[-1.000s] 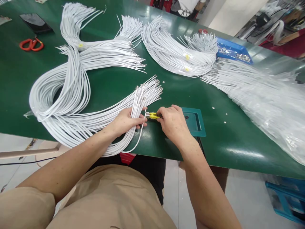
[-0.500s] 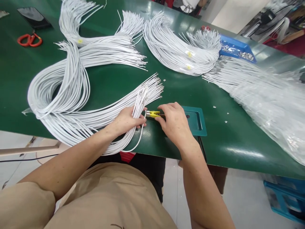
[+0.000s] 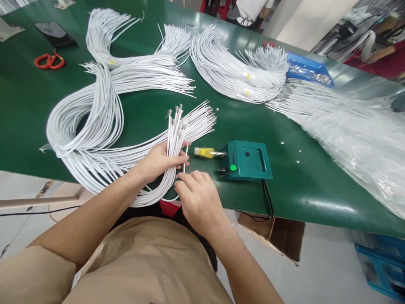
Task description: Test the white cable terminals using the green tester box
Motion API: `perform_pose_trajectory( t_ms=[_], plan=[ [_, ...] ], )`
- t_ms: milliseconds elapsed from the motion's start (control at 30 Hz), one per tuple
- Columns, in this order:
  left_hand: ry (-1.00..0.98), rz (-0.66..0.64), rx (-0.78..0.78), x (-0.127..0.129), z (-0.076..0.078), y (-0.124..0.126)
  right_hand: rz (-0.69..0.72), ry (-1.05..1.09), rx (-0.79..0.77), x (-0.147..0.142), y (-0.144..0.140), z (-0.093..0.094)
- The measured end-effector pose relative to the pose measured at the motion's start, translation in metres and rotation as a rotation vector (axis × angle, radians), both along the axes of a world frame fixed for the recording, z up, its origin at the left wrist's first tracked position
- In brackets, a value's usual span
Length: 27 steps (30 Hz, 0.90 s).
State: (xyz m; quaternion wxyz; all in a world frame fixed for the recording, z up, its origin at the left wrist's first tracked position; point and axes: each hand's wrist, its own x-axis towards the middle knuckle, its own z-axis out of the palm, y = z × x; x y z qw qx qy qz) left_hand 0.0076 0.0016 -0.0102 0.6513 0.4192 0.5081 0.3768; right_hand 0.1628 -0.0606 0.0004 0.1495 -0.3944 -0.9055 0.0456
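My left hand (image 3: 161, 161) is closed round a bunch of white cables (image 3: 173, 141), whose bare metal ends stand up above the thumb. One white cable hangs apart from the bunch, on its right side. Close below, my right hand (image 3: 200, 198) has its fingertips pinched on that single cable (image 3: 185, 162). To the right stands a teal box (image 3: 264, 157) with a lit green button (image 3: 233, 168). A yellow connector (image 3: 204, 152) sticks out from its left side on metal prongs, with neither hand on it.
A large coiled bundle of white cables (image 3: 58, 126) lies on the left, and more bundles (image 3: 234, 69) lie behind. Red-handled scissors (image 3: 49, 61) and a dark phone (image 3: 56, 34) are at the far left. A blue tray (image 3: 311, 67) holds small metal parts. Plastic-wrapped cables (image 3: 351, 122) lie at right.
My right hand has let go of the yellow connector and moved left and down to the single cable. The teal box's green button has come into sight. The left hand's cable bunch stands more upright.
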Motion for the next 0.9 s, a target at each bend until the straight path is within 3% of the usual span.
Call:
perform_pose_trajectory(
  t_ms=[100,167,300,367,500,567,700,900],
  plan=[
    [-0.035,-0.04,-0.009,0.0,0.001,-0.005,-0.019,-0.131,0.04,-0.013,-0.011,-0.002],
    [-0.06,-0.071,-0.022,-0.001,0.001,-0.01,-0.053,-0.188,-0.016,-0.02,-0.023,-0.001],
    [-0.019,-0.072,-0.012,-0.006,0.002,-0.023,-0.014,-0.245,-0.368,-0.021,-0.039,0.015],
    [0.038,-0.085,0.007,-0.008,0.004,-0.031,-0.009,-0.121,-0.507,-0.014,-0.033,0.028],
    [0.086,-0.116,0.065,-0.009,0.009,-0.044,-0.447,0.514,-0.525,0.002,0.004,0.042],
    [0.083,-0.117,0.063,-0.008,0.012,-0.049,-0.56,0.776,-0.514,0.005,0.023,0.042],
    [0.032,-0.068,0.077,-0.008,0.016,-0.052,-0.519,1.031,-0.641,-0.005,0.035,0.035],
    [-0.066,0.027,0.176,-0.009,0.013,-0.045,-0.461,1.139,-0.773,-0.021,0.024,0.025]
  ],
)
